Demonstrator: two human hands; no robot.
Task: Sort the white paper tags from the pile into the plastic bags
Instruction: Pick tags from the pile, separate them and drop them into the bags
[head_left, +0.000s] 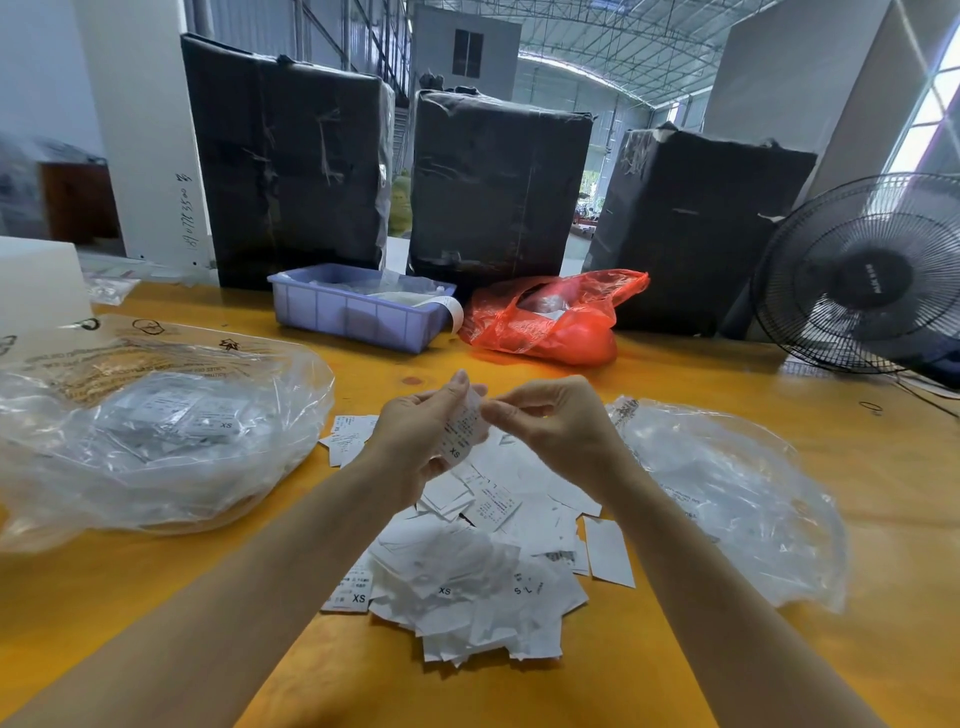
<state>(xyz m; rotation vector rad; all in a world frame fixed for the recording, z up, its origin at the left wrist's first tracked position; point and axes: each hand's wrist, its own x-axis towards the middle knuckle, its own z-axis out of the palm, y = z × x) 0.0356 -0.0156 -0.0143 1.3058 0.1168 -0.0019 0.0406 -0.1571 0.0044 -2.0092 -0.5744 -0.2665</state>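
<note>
Two bare hands meet above a yellow worktable (675, 675), sorting garment size tags. The left hand (415, 436) grips a small sheaf of white paper tags (462, 434), the front one marked "XS", while the right hand (556, 423) pinches the sheaf's upper edge between thumb and forefinger, apparently peeling one tag free. The unsorted pile (483, 571) lies directly below, between the forearms, with "XS", "S" and "L" tags mixed together. A clear plastic bag (156, 431) on the left already holds tags, one reading "XS"; a second clear plastic bag (727, 499) sits to the right, its contents hard to make out.

The risk now looks twofold: thin tags may cling together, so two sizes could go into one bag, or a loosened tag could slip back into the pile. A black table fan (862, 275) stands at the right; whether it is running cannot be told, but a draught would scatter the paper.
</note>
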